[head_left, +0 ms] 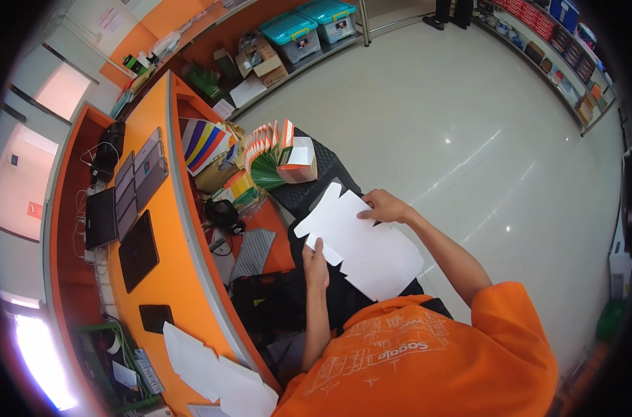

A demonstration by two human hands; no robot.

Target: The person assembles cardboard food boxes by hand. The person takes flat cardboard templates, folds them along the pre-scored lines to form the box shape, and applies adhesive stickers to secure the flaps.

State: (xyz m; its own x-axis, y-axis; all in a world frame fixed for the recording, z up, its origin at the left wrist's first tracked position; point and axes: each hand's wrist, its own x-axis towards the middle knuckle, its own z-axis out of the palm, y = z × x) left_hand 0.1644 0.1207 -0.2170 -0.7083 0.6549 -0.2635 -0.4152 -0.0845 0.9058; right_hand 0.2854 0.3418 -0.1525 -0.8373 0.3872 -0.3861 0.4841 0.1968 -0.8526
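A flat white die-cut carton blank point(378, 254) with flaps along its edges is held over my lap, plain side up. My left hand point(317, 267) grips its left flap, thumb on top and the other fingers hidden beneath. At the far right edge, my right hand point(385, 207) pinches the sheet with the thumb over it. Beyond the blank, a fanned row of green and orange cartons point(264, 156) rests by a black quilted surface point(319, 174). One carton in white and orange point(300, 163) stands at the row's right end.
To my left runs an orange counter point(170, 278) carrying dark tablets point(139, 251). More white blanks point(218, 372) lie on its near end. Teal-lidded bins point(291, 38) sit on a far shelf. A person's legs point(451, 12) show at the top, near stocked shelves point(559, 55).
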